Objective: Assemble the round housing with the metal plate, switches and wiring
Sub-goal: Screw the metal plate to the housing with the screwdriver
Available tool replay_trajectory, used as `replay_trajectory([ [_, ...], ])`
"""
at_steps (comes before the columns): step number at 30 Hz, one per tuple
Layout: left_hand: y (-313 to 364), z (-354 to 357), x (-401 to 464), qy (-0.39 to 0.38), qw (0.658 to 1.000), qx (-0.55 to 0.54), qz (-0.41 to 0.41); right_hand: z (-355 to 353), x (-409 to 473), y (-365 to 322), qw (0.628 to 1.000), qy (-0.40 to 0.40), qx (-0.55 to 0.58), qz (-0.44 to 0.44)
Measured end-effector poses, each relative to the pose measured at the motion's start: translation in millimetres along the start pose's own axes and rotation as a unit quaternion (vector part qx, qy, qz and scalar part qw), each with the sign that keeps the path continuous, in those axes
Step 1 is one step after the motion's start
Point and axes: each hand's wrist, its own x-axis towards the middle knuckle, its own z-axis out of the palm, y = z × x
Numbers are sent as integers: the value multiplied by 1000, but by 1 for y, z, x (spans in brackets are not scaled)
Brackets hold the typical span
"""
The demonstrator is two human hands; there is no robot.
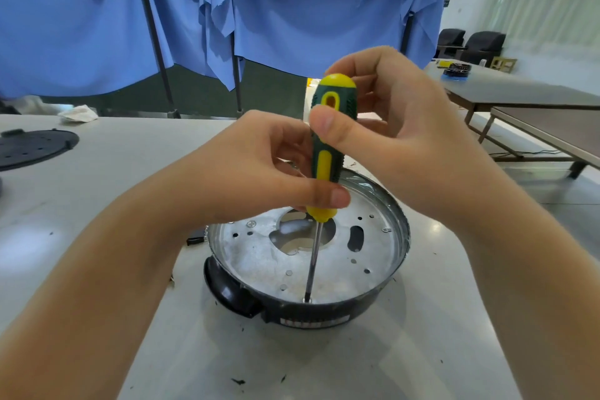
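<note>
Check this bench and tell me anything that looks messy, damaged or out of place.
Small dark flecks of debris lie scattered on the white table in front of the round black housing. A crumpled white cloth sits at the far edge. Nothing looks damaged.

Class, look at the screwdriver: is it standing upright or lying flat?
Upright, leaning slightly. The screwdriver has its handle on top, held by both hands, and its tip down on the metal plate near the housing's front rim.
</note>
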Motion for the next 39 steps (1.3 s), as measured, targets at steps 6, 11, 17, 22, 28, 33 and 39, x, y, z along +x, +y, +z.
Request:
replay_trajectory([
  [6, -6, -5, 0, -25, 999, -37, -1, -12, 0, 1, 993, -95, 70, 1],
  [11, -8, -6, -2, -72, 994, -86, 9, -13, 1, 4, 993, -102, 52, -20],
  [17, -9, -5, -1, -119, 986, -114, 23, -17, 1, 4, 992, -108, 60, -27],
  [22, -13, -7, 1, -140, 983, -114, 7, -17, 2, 5, 993, -103, 51, -23],
  [28, -19, -9, -4, -246, 949, 179, -80, -19, 0, 3, 986, -130, 104, -11],
  [33, -19, 0, -8, -252, 903, 293, -186, -16, -1, 0, 985, -130, 113, -10],
  [39, -19, 4, -5, -257, 889, 323, -199, -9, -2, -3, 994, -85, 62, -24],
])
